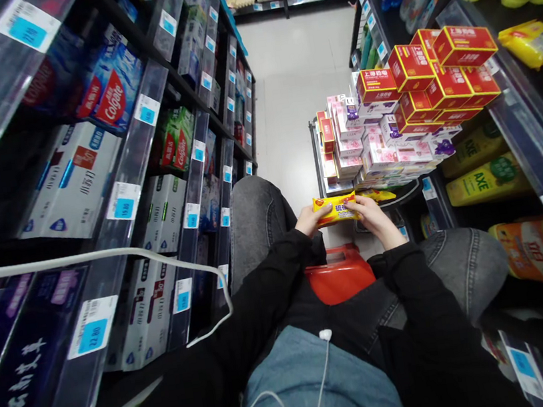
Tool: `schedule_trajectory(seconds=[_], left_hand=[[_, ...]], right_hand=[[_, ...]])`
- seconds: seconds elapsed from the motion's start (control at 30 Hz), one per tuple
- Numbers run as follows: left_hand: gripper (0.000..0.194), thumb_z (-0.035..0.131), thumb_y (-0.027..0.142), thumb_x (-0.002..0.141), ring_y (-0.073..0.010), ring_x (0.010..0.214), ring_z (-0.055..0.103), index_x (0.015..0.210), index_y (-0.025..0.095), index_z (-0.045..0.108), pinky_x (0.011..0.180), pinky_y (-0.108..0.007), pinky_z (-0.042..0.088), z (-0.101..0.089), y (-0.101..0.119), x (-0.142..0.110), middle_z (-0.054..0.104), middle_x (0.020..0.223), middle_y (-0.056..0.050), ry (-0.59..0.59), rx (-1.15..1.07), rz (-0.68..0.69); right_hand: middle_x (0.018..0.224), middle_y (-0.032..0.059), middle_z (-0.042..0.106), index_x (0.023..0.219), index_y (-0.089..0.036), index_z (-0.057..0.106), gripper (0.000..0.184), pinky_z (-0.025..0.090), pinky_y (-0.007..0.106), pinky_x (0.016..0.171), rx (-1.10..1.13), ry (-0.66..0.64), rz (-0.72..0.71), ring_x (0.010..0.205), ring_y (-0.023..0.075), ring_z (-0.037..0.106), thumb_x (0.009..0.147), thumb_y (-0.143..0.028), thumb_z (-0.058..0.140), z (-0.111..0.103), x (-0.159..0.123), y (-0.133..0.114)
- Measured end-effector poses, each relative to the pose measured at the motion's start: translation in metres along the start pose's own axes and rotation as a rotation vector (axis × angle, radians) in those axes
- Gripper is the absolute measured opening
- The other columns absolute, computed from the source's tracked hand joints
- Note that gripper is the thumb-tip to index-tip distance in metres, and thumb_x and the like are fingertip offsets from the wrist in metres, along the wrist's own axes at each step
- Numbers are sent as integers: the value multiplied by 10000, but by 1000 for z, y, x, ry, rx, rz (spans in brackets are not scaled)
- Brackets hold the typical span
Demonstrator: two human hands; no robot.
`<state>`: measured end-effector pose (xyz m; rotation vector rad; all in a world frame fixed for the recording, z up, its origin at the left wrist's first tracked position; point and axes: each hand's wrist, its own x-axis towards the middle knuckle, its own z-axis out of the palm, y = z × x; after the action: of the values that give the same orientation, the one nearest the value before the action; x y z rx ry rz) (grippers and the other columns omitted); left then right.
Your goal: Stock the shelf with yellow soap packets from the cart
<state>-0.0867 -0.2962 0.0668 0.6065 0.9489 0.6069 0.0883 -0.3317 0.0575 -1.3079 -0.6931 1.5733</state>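
Observation:
A yellow packet of soap [336, 210] with Chinese print lies level between my two hands, above my lap. My left hand [308, 220] grips its left end, thumb on top. My right hand [375, 217] pinches the right end. Just past my right hand, another yellow packet [377, 196] shows in part. Beyond it rises a stack of pink and white soap boxes [380, 151], topped by several red and yellow soap boxes [449, 84].
Shelves with toothpaste boxes [79, 180] line the left. On the right, a shelf holds yellow bottles [485, 180], and a yellow packet [535, 44] lies higher up. A red plastic stool [341, 278] is between my knees. A white cable [157, 254] crosses the left side.

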Motion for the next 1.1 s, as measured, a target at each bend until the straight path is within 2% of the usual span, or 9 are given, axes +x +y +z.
schedule_trajectory(seconds=[0.17,0.33,0.67,0.83,0.97,1.1], left_hand=[[427,795,403,689,-304,898,686,912,56,682,898,-506,523,1,0,0,716,890,-165,16,-8,-23],[437,752,441,734,-339,953,674,907,46,683,914,-530,510,1,0,0,716,906,-192,41,-28,-25],[389,677,422,814,-306,857,694,868,37,679,859,-493,548,7,4,-3,719,919,-197,124,-39,-41],[401,585,425,884,-273,790,702,886,33,664,807,-464,573,6,3,1,717,917,-201,172,-49,-45],[460,567,482,882,-251,772,704,959,34,642,800,-439,582,5,0,4,718,902,-193,207,-47,-30],[543,515,566,877,-262,796,707,987,45,624,777,-440,586,5,-2,5,715,881,-186,223,-52,-28]], right_hand=[[776,41,680,793,-183,664,400,488,336,765,-11,-7,-12,776,208,633,559,-480,793,0,2,2],[770,41,672,786,-179,661,399,482,326,751,1,-1,-3,761,196,622,553,-468,804,0,2,0],[787,28,684,776,-190,665,394,490,323,777,26,-3,-14,783,195,634,537,-462,822,2,0,-2],[789,28,689,777,-186,684,431,495,310,770,57,10,-8,767,184,631,498,-471,846,2,1,-2],[807,34,693,800,-179,689,438,494,309,764,52,8,-11,765,185,631,512,-472,843,1,2,0],[791,32,692,788,-178,694,434,490,295,744,68,6,-7,757,181,626,499,-460,853,1,1,0]])
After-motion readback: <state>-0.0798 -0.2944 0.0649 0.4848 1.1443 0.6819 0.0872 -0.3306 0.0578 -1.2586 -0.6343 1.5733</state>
